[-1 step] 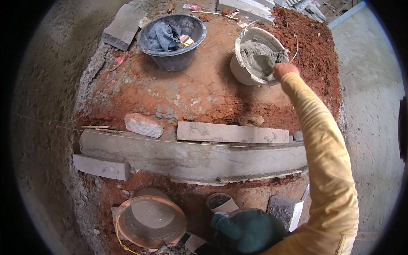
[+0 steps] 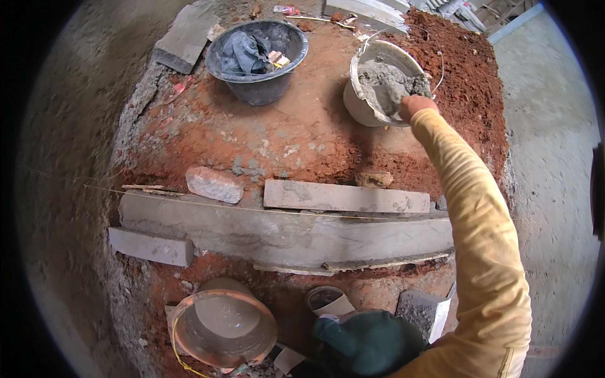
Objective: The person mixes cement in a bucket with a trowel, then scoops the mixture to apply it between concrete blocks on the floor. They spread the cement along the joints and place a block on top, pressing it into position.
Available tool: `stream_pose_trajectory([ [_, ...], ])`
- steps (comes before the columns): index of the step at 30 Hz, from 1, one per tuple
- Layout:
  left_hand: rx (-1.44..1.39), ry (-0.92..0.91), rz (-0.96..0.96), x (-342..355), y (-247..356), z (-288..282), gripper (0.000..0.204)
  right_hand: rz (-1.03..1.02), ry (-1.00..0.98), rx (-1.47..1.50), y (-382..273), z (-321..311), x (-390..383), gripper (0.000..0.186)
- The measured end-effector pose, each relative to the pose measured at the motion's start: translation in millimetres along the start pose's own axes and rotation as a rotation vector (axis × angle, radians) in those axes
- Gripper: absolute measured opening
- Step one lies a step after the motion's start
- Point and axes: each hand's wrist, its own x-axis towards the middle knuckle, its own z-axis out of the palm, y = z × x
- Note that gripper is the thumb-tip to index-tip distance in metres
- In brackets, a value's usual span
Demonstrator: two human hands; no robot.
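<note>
My right hand [image 2: 417, 107] is closed at the near right rim of a pale bucket [image 2: 360, 108] with a thin wire handle. Wet grey mortar [image 2: 377, 72] fills much of this bucket. A smooth grey blade, apparently a trowel [image 2: 392, 101], lies in the mortar just left of my fist; its handle is hidden by my fingers. My right arm, in a yellow sleeve, reaches forward from the lower right. My left hand is out of the picture.
A black tub [image 2: 258, 91] with a dark cloth stands at the far left. Across the middle runs a mortar-topped course [image 2: 283, 233] under a stretched string, with a long block [image 2: 346, 196] behind it. Nearer are a short block [image 2: 151, 247] and an orange-rimmed bucket [image 2: 268, 327] of greyish water.
My right hand has shifted slightly left over the bucket's rim, and the trowel has moved with it in the mortar.
</note>
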Motion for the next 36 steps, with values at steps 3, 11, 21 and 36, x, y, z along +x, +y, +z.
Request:
stream_pose_trajectory([
  [3,0.043,-0.005,-0.13,-2,-3,-1,0.043,-0.043,0.121,0.029,6,5,17,0.036],
  [11,-0.095,0.022,-0.164,-3,5,0,0.041,-0.236,0.058,1.248,101,49,-12,0.043],
  [21,-0.136,0.097,-0.019,-21,-4,5,0.036,-0.436,-0.055,1.614,-8,14,-199,0.04],
  [36,-0.273,0.137,0.137,-52,-16,-1,0.04,-0.794,0.16,0.743,-278,101,-251,0.049],
])
